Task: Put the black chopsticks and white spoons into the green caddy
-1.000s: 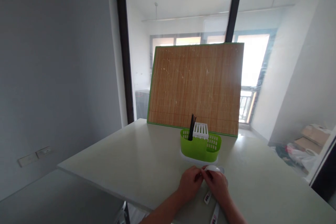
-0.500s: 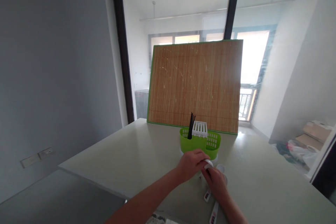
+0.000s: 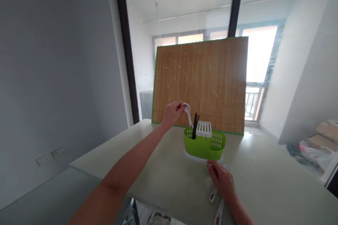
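Observation:
A white spoon (image 3: 189,115) hangs handle-down above the left end of a green utensil basket (image 3: 196,149). My left hand (image 3: 173,113) is closed on the spoon's bowl. Black chopsticks (image 3: 194,126) stand in the basket beside that handle. In front of the basket, low over the table, is my right hand (image 3: 221,179), its fingers curled together. A bit of white shows at its fingertips, but I cannot tell what it is. More white spoons lie under and beside this hand: one handle (image 3: 212,195) points towards me, and another handle (image 3: 219,213) lies nearer the edge.
A white slotted holder (image 3: 204,128) sits on top of the basket, which has a white base tray. The pale table (image 3: 163,168) extends to both sides. A bamboo mat board (image 3: 200,84) stands upright behind, before a glass partition. Boxes and bags are at the far right.
My left hand has moved forward and up with the spoon, away from my right hand, to above the basket's left end. My right hand stays low near the spoons on the table.

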A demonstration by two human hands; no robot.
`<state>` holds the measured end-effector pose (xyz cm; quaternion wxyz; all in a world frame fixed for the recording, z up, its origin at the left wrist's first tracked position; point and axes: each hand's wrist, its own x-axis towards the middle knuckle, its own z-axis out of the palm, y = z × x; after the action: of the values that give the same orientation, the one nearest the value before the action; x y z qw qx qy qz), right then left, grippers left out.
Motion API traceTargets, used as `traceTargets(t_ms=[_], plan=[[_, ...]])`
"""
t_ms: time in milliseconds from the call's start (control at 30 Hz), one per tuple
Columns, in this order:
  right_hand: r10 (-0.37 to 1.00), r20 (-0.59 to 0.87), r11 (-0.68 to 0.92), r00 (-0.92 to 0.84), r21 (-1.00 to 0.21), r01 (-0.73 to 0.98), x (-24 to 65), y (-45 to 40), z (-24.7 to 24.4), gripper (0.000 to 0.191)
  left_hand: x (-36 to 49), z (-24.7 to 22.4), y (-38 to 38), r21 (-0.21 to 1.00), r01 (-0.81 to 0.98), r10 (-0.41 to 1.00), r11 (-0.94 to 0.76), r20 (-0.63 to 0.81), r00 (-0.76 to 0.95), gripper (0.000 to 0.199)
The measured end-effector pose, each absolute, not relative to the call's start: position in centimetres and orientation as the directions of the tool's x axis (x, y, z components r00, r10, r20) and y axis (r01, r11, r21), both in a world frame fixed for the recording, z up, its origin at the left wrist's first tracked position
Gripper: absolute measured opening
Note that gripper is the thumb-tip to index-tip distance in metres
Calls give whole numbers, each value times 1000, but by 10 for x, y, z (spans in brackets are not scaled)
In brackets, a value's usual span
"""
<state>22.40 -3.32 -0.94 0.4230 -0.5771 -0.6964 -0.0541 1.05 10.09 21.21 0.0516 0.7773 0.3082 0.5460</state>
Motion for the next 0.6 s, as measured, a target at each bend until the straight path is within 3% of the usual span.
traceTargets(t_ms=[400, 600], plan=[[773, 634, 322, 20, -419, 849, 222, -35, -6, 28, 45, 137, 160, 402, 636, 708, -658, 617, 344, 22], [784, 620, 314, 23, -428, 848, 222, -35, -6, 27, 55, 109, 171, 383, 713, 757, -588, 572, 316, 15]])
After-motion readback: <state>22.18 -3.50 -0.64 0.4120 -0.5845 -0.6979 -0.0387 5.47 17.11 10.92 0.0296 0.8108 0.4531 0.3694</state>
